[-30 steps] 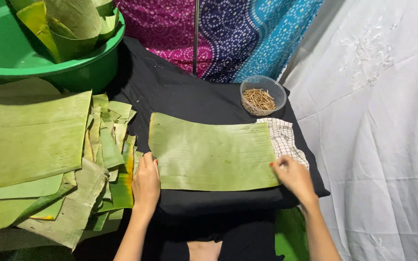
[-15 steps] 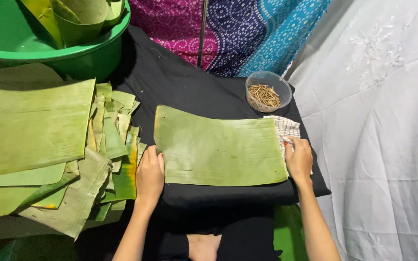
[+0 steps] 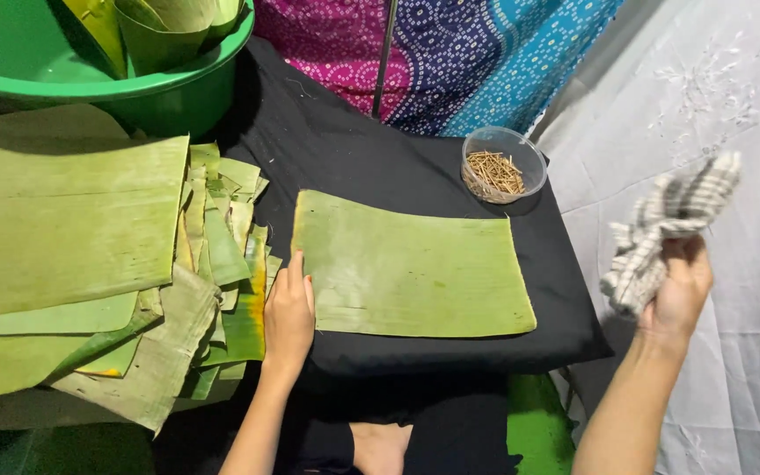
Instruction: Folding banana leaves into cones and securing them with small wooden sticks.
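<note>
- The left hand (image 3: 289,314) lies flat and unclenched, fingers straight, at the lower middle of the frame. It presses on the left edge of a leaf (image 3: 411,266) and grips nothing.
- The leaf is a rectangular green piece, spread flat on a black cloth (image 3: 345,149) at the centre of the frame.
- The right hand (image 3: 679,290) is raised at the right of the frame, well apart from the leaf. Its fingers are clenched around a rag (image 3: 666,233), checked in pale and dark, which is bunched and blurred above the hand.
- A small clear bowl (image 3: 503,164) of thin brown sticks stands on the black cloth just above the leaf's upper right corner.
- A stack of leaves (image 3: 68,233) fills the left of the frame, with large flat pieces on top and narrower strips and scraps (image 3: 226,246) along its right side, just beside the left hand.
- A green basin (image 3: 72,84) sits at the upper left, holding rolled leaf pieces.
- A patterned fabric (image 3: 485,53) in pink, purple and blue hangs at the top centre.
- A white sheet (image 3: 732,114) covers the right side of the frame, behind the raised hand.
</note>
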